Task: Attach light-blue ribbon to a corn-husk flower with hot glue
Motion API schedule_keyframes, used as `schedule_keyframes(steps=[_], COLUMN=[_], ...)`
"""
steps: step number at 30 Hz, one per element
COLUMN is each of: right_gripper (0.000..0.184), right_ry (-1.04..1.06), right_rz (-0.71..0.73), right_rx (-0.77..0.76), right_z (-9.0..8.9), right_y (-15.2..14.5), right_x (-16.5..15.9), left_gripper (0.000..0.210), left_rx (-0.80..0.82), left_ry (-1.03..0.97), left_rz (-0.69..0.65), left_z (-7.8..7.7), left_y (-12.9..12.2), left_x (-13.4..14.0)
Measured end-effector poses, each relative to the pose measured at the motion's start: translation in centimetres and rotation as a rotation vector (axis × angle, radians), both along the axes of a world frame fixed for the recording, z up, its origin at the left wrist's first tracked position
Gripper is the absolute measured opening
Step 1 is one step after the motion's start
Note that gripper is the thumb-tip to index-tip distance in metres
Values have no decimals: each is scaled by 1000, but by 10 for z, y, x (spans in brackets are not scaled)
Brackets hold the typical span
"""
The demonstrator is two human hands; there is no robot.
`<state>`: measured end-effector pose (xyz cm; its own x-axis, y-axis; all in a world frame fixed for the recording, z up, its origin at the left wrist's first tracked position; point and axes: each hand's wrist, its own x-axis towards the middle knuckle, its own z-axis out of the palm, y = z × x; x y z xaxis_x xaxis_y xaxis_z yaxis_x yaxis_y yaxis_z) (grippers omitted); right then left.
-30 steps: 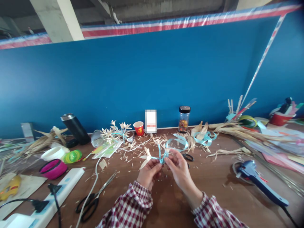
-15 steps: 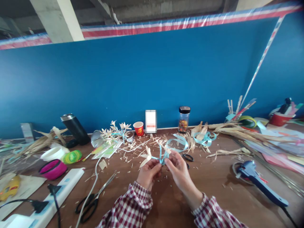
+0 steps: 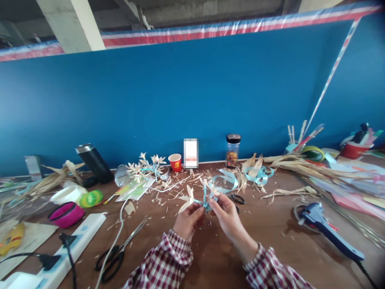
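Note:
Between my hands is a small branched flower stem [image 3: 205, 195], wrapped in light blue ribbon, with pale husk-like petals at its tips. My left hand [image 3: 188, 220] pinches it low on the left, below a large cream flower [image 3: 189, 198]. My right hand [image 3: 225, 212] grips the ribbon-wrapped right side, its thumb and fingers pressed together by another pale blossom. The fingers hide where the branches join. A curled length of light blue ribbon [image 3: 225, 180] lies just behind. Partly covered by my right hand are dark-handled scissors [image 3: 237, 199].
Black-handled scissors [image 3: 116, 255], a white cable and a power strip [image 3: 75, 249] lie at left. A blue glue gun [image 3: 331, 230] rests at right. Behind stand a red paper cup [image 3: 175, 162], a lidded jar [image 3: 232, 152], finished flowers [image 3: 147, 166] and husk scraps.
The flower stem has turned slightly in my fingers, its upright middle branch shifting a little to the right. Both hands keep their hold in nearly the same place.

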<state>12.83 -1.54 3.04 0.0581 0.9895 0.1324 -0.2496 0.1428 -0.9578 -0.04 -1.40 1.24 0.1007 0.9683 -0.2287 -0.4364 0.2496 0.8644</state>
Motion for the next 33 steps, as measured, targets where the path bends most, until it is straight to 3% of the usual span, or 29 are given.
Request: schedule_keyframes(steps=[12,22,33], right_gripper=[26,28,14], right_ry=[-145,-50,-337], right_rz=[13,32,-174], right_rx=[-11,-53,28], right_z=[-13,-19,-8], right_y=[3,4,-8], right_x=[0,-3,-6], left_gripper=[35,32,20], left_rx=[-14,33,167], left_ry=[0,-29,12], left_rz=[47,91,62], left_z=[0,-6,-19], left_y=[2,3,5], left_x=[0,1,1])
